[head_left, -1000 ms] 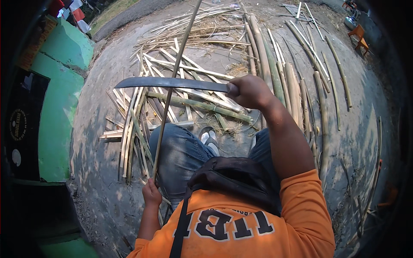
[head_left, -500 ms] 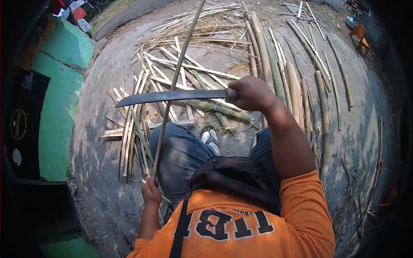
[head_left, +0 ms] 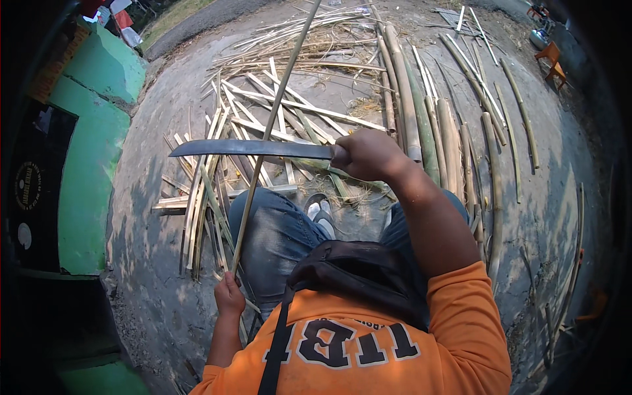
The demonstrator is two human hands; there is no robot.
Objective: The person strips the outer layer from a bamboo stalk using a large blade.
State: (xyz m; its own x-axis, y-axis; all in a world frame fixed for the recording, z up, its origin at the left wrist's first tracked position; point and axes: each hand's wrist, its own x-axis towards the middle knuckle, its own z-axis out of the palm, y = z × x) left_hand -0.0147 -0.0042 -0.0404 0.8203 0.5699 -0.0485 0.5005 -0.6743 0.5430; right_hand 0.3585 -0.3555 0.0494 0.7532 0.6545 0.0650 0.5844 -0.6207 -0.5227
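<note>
My right hand is closed round the handle of a machete, held level with its long dark blade pointing left. The blade crosses a long, thin bamboo strip, seemingly touching it; the exact contact is hard to make out. My left hand grips that strip near its lower end, beside my left knee. From there the strip slants up and away past the top of the picture.
Split bamboo strips lie in a loose heap ahead, with more at the left. Whole bamboo poles rest on the ground to the right. A green wall stands at far left, and an orange chair at far right.
My right hand and the machete have shifted slightly left along the same level. The strip's upper part leans a little further right; my left hand has barely moved.
</note>
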